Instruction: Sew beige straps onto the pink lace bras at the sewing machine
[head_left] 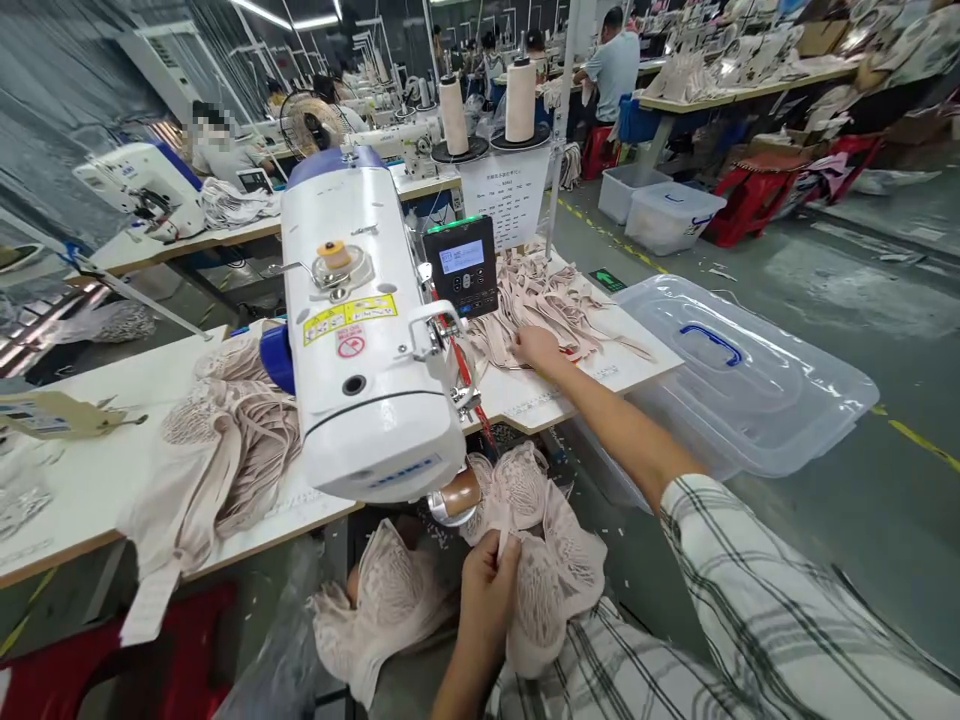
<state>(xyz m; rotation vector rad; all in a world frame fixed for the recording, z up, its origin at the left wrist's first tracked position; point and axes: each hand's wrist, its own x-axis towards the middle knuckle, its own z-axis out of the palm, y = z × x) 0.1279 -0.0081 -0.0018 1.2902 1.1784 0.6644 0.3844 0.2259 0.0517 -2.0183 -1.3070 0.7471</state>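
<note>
My left hand [489, 585] is closed, thumb against fingers, pinching the edge of a beige lace bra [536, 590] low in front of the sewing machine [367, 350]. The bra's cups hang over my lap, just below the machine's arm. My right hand [537, 350] reaches out to the pile of beige straps [555, 300] on the table right of the machine. Its fingers are bent together on the straps at the pile's near edge; the fingertips are partly hidden. Another beige bra [394, 600] hangs lower left of my left hand.
More beige bras [240, 440] lie on the table left of the machine. A control panel [461, 265] and two thread cones [520, 100] stand behind it. A lidded clear plastic bin [750, 370] sits on the right. Other people work at machines farther back.
</note>
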